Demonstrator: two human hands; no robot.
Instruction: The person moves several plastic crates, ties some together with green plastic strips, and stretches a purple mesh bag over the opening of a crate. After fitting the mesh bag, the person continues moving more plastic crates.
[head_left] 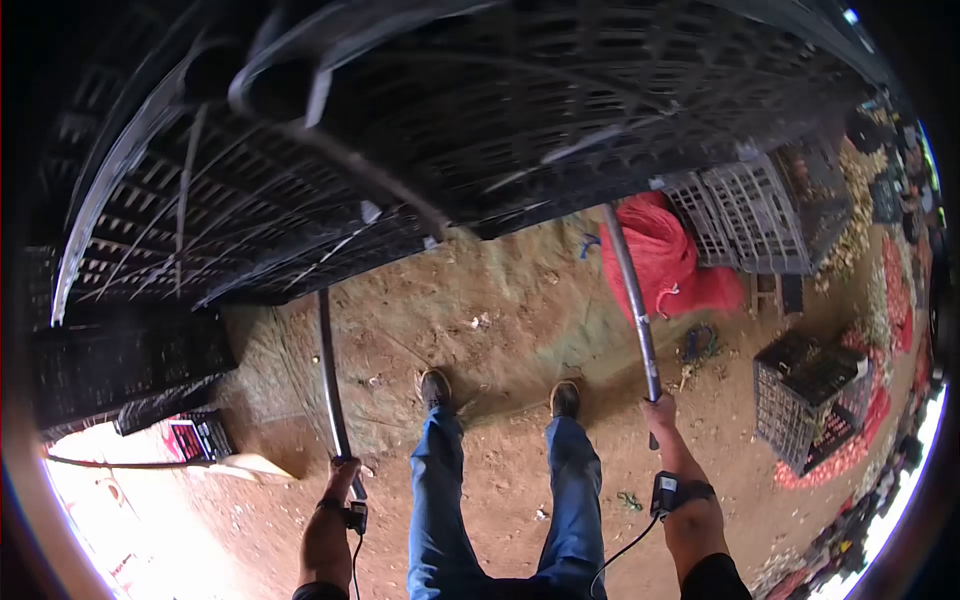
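My left hand (342,476) is closed around the lower end of a dark metal handle bar (331,385). A second handle bar (630,285) is gripped near its end by my right hand (660,412). Both bars run forward under a large load of black slatted plastic crates (420,180) that fills the upper view. Its frame looks like a handcart's, but the wheels are hidden. A small black device with a cable is strapped to each wrist. My legs stand apart between the bars.
Red mesh sacking (650,250) lies beside the right bar, against grey crates (745,215). Another black crate (808,395) stands farther right, near reddish bulbs, possibly onions (820,465). More dark crates (130,355) are at the left. Dirt floor (500,480) shows scattered scraps.
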